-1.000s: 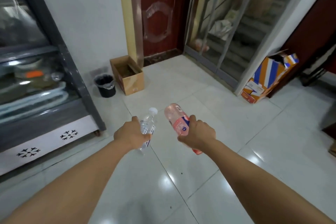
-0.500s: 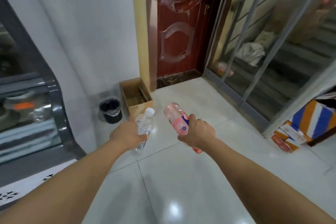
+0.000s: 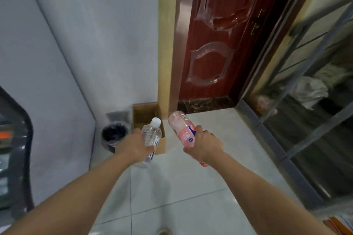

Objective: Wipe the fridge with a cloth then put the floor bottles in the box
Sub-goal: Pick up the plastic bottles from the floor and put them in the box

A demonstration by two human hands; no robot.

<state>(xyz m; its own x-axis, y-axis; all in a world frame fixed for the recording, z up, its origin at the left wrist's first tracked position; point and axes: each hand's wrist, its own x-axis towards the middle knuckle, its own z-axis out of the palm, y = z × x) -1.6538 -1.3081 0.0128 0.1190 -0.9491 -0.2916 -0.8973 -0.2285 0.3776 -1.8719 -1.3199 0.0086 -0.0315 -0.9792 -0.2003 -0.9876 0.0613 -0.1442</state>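
Observation:
My left hand [image 3: 133, 147] grips a clear water bottle [image 3: 151, 135] with a white cap that points up and away. My right hand [image 3: 205, 146] grips a pink bottle [image 3: 181, 129], held with its base tipped away from me. Both bottles hang in front of an open brown cardboard box [image 3: 144, 115] that stands on the floor against the wall, beside the door frame. The clear bottle overlaps the box's near right corner in the view. The fridge [image 3: 15, 149] shows only as a dark frame edge at the far left.
A black waste bin [image 3: 112, 135] stands left of the box against the white wall. A dark red door [image 3: 219, 34] is behind the box. A glass partition with grey bars [image 3: 296, 120] runs along the right. The floor is glossy white tile [image 3: 181, 187].
The view has closed in on the box and bin, which are now larger and just beyond the bottles. Both hands keep the same hold on their bottles.

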